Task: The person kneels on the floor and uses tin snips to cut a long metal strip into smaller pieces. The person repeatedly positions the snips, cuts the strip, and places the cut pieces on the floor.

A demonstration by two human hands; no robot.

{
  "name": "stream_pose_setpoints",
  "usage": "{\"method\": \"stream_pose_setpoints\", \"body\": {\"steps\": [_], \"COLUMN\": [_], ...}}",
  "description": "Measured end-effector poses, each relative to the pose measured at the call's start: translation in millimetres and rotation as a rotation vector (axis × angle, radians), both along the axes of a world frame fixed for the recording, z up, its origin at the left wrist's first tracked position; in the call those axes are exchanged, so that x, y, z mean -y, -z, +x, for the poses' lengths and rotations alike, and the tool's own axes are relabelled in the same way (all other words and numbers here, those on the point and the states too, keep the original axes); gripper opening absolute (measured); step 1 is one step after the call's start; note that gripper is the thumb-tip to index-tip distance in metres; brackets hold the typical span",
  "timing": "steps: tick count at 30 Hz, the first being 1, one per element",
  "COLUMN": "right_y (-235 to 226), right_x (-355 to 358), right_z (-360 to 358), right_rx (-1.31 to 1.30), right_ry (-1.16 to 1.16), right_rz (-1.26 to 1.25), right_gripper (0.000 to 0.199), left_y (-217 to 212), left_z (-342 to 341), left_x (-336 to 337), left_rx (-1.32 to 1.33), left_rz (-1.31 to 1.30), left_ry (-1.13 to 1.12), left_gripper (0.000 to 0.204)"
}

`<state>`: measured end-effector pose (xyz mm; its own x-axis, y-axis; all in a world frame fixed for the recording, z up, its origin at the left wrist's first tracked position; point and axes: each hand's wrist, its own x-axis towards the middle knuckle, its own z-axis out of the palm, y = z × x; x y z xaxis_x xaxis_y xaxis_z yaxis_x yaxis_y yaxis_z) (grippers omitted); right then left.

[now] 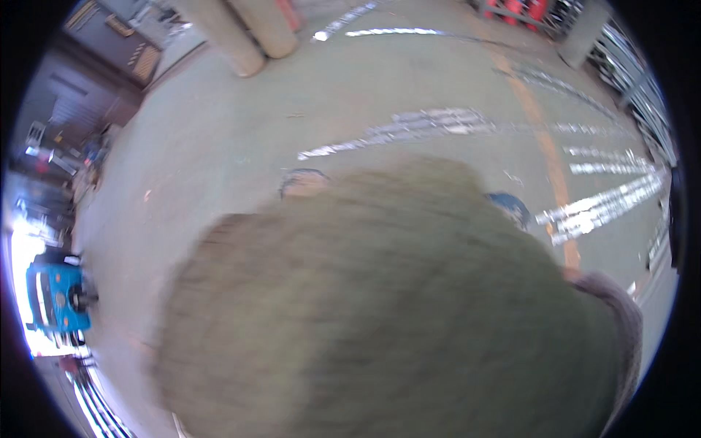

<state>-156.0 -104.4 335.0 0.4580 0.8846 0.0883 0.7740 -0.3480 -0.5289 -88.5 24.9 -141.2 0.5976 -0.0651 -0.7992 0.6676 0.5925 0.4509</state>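
A broad olive-brown cloth surface (409,306), smeared by motion, fills the lower middle of the head view; it looks like the clothing on my own body. Along its right side a greyish-mauve sleeve (624,321) curves upward. At that sleeve's end a small pinkish patch, perhaps part of my right hand (573,274), shows behind the cloth; its fingers are hidden. My left hand does not show. Past the cloth's far edge peep the tips of two shoes, a left one (301,179) and a blue right one (509,207).
Shiny silvery strips (602,208) lie on the grey-green floor (204,146), more of them ahead. An orange line (537,120) crosses at right. Thick round columns (234,36) stand far left of centre. Metal racking (635,80) lines the right; a teal vehicle (58,296) stands at left.
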Motion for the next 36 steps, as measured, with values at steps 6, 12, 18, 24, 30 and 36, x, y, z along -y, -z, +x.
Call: {"method": "stream_pose_setpoints", "body": {"steps": [6, 12, 18, 24, 30, 36], "right_y": [8, 37, 107, 259, 383, 411], "right_x": [10, 18, 57, 74, 27, 14], "right_z": [16, 38, 73, 56, 11, 17], "right_rx": [-0.126, -0.354, -0.569, -0.579, -0.850, -0.777], "right_ry": [0.154, 0.322, 0.545, 0.721, 0.753, 0.938], "right_rz": [0.119, 0.165, 0.040, -0.028, 0.082, 0.206], "right_gripper": [0.026, 0.027, 0.035, 0.061, 0.062, 0.043], "left_y": [-10, -43, -99, -16, -51, -108], "left_z": [9, -11, -13, 13, 4, -3], "left_x": [7, 4, 23, -20, -21, 25], "left_rx": [0.119, 0.104, 0.115, 0.403, 0.416, 0.504], "left_rz": [-0.021, 0.081, 0.189, -0.032, 0.009, 0.202], "left_ry": [0.131, -0.001, 0.080, 0.278, 0.080, 0.289], "left_gripper": [0.008, 0.012, 0.019, 0.027, 0.032, 0.038]}}
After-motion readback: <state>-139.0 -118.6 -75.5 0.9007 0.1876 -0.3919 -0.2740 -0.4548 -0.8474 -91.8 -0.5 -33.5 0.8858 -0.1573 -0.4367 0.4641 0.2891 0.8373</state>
